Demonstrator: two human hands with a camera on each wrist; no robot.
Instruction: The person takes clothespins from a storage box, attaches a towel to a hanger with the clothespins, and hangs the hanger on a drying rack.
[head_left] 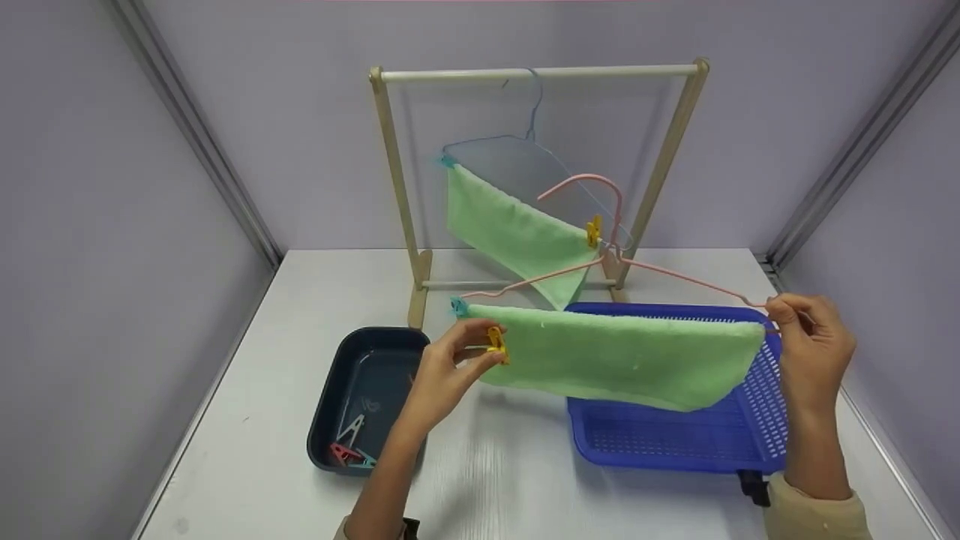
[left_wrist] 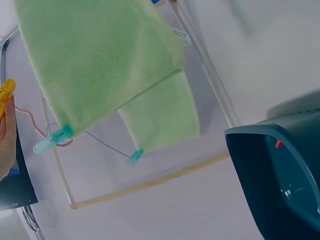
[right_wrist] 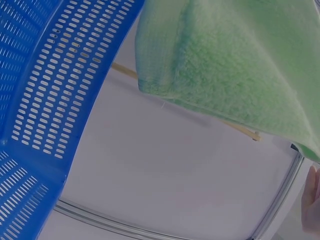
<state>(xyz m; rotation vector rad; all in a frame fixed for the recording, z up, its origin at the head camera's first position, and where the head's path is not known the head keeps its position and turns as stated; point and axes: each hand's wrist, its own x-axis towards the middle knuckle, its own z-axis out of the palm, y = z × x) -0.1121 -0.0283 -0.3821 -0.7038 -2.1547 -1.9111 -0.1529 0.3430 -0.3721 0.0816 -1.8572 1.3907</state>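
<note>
A pink hanger [head_left: 682, 279] is held up over the table with a light green towel [head_left: 622, 360] folded over its lower bar. My right hand [head_left: 814, 349] grips the hanger's right end, beside the towel's edge. Between thumb and fingers, my left hand [head_left: 446, 371] pinches a yellow clothespin [head_left: 496, 346] in front of the towel's left part. A teal clothespin [head_left: 458, 306] sits on the towel's upper left corner; the left wrist view shows this teal clothespin [left_wrist: 54, 139] too. In the right wrist view the towel [right_wrist: 225, 65] hides most of the hanger.
Behind stands a wooden rack [head_left: 394, 165] with a blue hanger [head_left: 535, 105] on its bar, bearing another green towel [head_left: 510, 217] with teal and yellow clothespins. A dark blue tub [head_left: 322, 405] at left contains several clothespins [head_left: 345, 453]. Under the held towel lies a blue basket [head_left: 675, 463].
</note>
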